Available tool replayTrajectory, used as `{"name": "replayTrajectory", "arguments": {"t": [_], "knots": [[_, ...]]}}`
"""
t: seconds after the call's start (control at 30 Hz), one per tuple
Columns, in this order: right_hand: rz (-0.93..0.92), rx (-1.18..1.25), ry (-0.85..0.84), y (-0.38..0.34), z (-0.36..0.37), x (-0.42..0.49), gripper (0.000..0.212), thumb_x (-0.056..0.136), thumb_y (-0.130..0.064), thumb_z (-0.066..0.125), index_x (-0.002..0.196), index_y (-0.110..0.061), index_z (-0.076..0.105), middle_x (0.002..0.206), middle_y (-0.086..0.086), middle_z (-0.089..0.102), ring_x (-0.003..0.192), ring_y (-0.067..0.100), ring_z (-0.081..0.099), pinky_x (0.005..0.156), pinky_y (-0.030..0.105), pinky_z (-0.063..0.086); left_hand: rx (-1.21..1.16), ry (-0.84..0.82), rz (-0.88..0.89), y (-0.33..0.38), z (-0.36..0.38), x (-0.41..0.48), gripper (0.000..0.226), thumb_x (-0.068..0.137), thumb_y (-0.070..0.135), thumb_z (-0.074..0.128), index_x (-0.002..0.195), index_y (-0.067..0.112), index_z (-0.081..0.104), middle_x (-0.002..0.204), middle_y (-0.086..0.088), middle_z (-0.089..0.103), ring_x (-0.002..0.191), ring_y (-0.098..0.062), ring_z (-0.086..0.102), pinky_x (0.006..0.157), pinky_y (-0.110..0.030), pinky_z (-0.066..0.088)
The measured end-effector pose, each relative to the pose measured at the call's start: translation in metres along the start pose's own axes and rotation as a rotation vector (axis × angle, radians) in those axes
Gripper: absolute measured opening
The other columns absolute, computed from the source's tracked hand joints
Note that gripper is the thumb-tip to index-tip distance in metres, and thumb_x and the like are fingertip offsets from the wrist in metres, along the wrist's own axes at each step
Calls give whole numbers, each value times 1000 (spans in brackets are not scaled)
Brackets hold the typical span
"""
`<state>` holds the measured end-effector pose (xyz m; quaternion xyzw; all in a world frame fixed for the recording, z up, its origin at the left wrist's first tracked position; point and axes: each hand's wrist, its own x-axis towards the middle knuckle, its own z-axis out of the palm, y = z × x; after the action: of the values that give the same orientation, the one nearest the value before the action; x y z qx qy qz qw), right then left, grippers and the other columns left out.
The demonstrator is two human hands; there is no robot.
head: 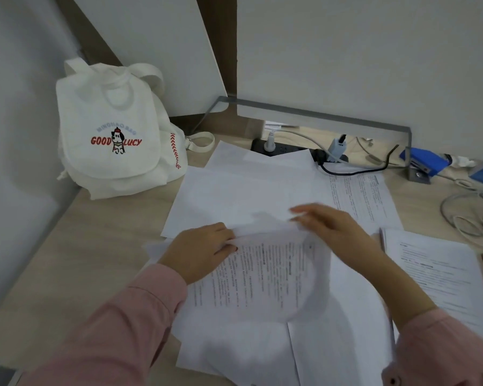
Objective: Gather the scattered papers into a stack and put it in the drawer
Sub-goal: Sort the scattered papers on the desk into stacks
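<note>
My left hand [204,250] pinches the far edge of the printed sheet [262,274]; my right hand [332,227] is blurred at the other corner, so I cannot tell its grip. I should square it over the papers [234,196] scattered on the surface [81,260].

Both in frame: left arm [129,316] up from bottom left, pink sleeve to wrist. And left hand [204,250] low, knuckles up, fingers curled, gripping left edge of sheet [262,277]. Over to right arm [396,277], forearm bare, angled inward. There's right hand [333,228] farther forward, fingers stretched leftward, blurred, at sheet's top edge; hold unclear. Hands near, apart.
</note>
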<state>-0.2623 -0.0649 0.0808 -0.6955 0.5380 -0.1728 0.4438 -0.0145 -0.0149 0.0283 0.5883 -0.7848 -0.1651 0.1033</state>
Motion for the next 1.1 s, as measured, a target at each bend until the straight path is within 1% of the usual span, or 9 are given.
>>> {"name": "replayTrajectory", "arguments": {"t": [0.07, 0.13, 0.27, 0.47, 0.73, 0.83, 0.9, 0.97, 1.1], "knots": [[161, 281, 242, 23, -2, 0, 26, 95, -18, 45, 118, -24, 55, 104, -6, 67, 95, 7, 61, 85, 19, 45, -56, -16, -126, -6, 2, -5, 38, 92, 45, 33, 111, 20, 55, 106, 4, 60, 94, -18, 62, 65, -26, 41], [369, 227, 374, 56, 7, -6, 32, 93, -17, 49, 125, -13, 50, 109, 8, 64, 94, 20, 59, 79, 25, 44, -95, -1, -262, -14, 1, -13, 29, 94, 35, 41, 117, 21, 50, 112, 4, 61, 94, -21, 63, 75, -31, 47], [552, -110, 140, 98, 51, -30, 61, 83, -21, 65, 137, -8, 38, 136, 18, 45, 121, 31, 48, 98, 34, 38, -241, 83, -486, -29, 8, -26, 31, 93, 27, 47, 123, 20, 43, 106, -3, 65, 85, -25, 63, 73, -33, 48], [483, -382, 47, 102, 112, -47, 93, 80, -43, 63, 147, -11, 8, 153, 14, 14, 140, 31, 20, 110, 40, 28, -492, 174, -762, -44, 25, -40, 46, 93, 26, 47, 136, 27, 32, 122, -4, 60, 103, -29, 60, 91, -43, 48], [470, -763, -24, 98, 145, -46, 73, 92, -19, 41, 147, -13, -7, 154, 20, 3, 143, 37, 8, 108, 44, 35, -645, 150, -927, -40, 43, -54, 25, 94, 21, 45, 118, 13, 45, 102, -6, 60, 89, -27, 59, 77, -34, 44], [412, -710, 67, 103, 142, -46, 51, 90, -2, 36, 138, -10, 18, 145, 19, 29, 133, 33, 32, 93, 38, 47, -683, 148, -973, -39, 49, -56, 25, 94, 20, 43, 118, 13, 43, 102, -5, 58, 88, -26, 57, 79, -36, 45], [432, -502, 171, 99, 123, -44, 33, 90, 1, 33, 121, -6, 45, 116, 13, 54, 102, 26, 56, 73, 30, 47, -710, 151, -990, -39, 51, -57, 26, 94, 19, 42, 120, 12, 42, 102, -5, 57, 87, -25, 56, 79, -36, 44], [501, -294, 269, 89, 98, -42, 29, 93, -2, 33, 107, -2, 58, 83, 10, 60, 67, 21, 56, 56, 28, 42, -744, 159, -1006, -38, 52, -57, 27, 95, 18, 41, 121, 11, 41, 102, -6, 56, 87, -24, 55, 77, -34, 41], [495, 76, 454, 67, 57, -43, 24, 93, -7, 40, 102, -7, 63, 76, 5, 64, 62, 20, 55, 54, 24, 41, -769, 162, -1025, -36, 54, -58, 30, 95, 17, 40, 124, 9, 40, 104, -6, 54, 91, -24, 51, 79, -33, 37]]}}
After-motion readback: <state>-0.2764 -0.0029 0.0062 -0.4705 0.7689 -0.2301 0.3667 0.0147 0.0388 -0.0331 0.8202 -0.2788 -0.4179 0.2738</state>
